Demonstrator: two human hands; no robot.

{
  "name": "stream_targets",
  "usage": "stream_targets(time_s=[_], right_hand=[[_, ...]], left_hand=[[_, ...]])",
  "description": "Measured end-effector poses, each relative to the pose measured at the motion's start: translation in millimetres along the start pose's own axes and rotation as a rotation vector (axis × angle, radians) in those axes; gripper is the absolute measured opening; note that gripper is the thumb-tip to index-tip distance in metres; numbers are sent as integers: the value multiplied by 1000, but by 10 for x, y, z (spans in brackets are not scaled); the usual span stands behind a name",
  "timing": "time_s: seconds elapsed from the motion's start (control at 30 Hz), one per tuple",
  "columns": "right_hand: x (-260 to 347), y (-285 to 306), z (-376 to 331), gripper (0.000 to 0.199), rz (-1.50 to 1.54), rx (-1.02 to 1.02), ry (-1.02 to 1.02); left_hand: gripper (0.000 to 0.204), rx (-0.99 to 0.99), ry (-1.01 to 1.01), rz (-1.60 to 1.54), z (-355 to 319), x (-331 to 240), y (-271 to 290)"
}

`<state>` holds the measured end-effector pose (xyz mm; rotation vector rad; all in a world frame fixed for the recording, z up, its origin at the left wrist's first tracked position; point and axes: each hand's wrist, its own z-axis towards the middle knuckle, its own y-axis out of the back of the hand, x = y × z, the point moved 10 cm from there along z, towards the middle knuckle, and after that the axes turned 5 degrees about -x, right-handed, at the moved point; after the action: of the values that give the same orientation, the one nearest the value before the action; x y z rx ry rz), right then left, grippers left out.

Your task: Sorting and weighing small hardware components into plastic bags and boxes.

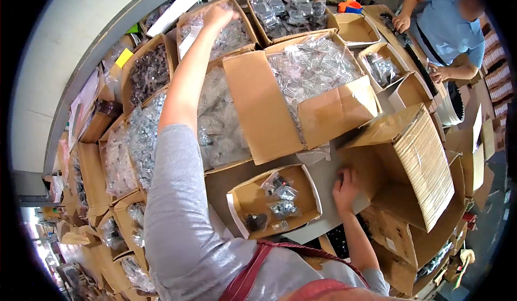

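My left arm stretches far forward, and my left hand (221,14) is over a cardboard box of small clear plastic bags (231,36) at the back. Motion smears its fingers, so their grip does not show. My right hand (346,190) rests on the grey table (327,166), its fingers loosely bent with a gap at the thumb and nothing visible in them. Just right of it stands an open cardboard box (423,166) on its side. Between my arms lies a shallow cardboard tray (232,215) holding a few bags of small dark and metallic parts.
Boxes of bagged clear parts (312,66), bagged dark parts (291,12) and bagged metal pieces (145,134) crowd the table. Cardboard flaps (261,107) stick up in the middle. At the far right, a person in a blue shirt (452,26) works beside a white bucket (451,109).
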<state>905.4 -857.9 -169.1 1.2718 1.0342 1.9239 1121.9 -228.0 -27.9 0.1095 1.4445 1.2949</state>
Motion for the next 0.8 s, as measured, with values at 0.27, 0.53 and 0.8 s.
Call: stream_targets(time_s=[0.27, 0.53, 0.8], right_hand=[[195, 11, -5, 25, -139, -10, 47], [34, -37, -34, 23, -156, -63, 48], [130, -100, -23, 26, -169, -44, 30]], left_hand=[[39, -1, -53, 439, -375, 524, -288], [27, 209, 372, -1094, -544, 609, 19], [25, 152, -107, -90, -692, 524, 290]])
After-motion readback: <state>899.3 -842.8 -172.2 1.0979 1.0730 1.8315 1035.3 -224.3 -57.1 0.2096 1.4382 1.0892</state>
